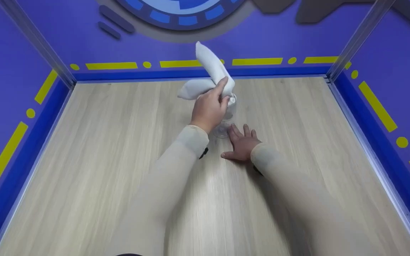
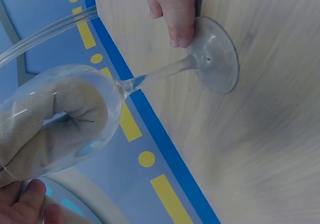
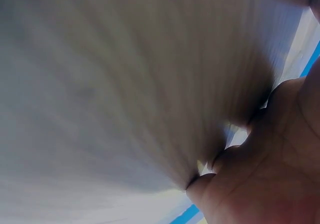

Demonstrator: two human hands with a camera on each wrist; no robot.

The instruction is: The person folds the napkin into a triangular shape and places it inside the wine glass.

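Observation:
A clear wine glass (image 1: pixel 230 113) stands upright near the back middle of the table. A folded white cloth napkin (image 1: pixel 210 60) is tucked into its bowl, with two long points flaring out above the rim, one up and one to the left. My left hand (image 1: pixel 208 109) grips the napkin just over the rim, its forefinger lying along the cloth. Through the bowl in the left wrist view, the napkin's rounded lower end (image 2: pixel 82 106) shows. My right hand (image 1: pixel 243 145) rests on the table with fingers spread, fingertips right at the glass's round foot (image 2: pixel 217 56).
The pale wood-grain table (image 1: pixel 119 149) is bordered by blue-purple panels (image 1: pixel 279 39) with yellow dashes at the back and both sides. Metal posts (image 1: pixel 37 41) rise at the rear corners. The right wrist view mostly holds blurred tabletop and the right palm (image 3: pixel 270 169).

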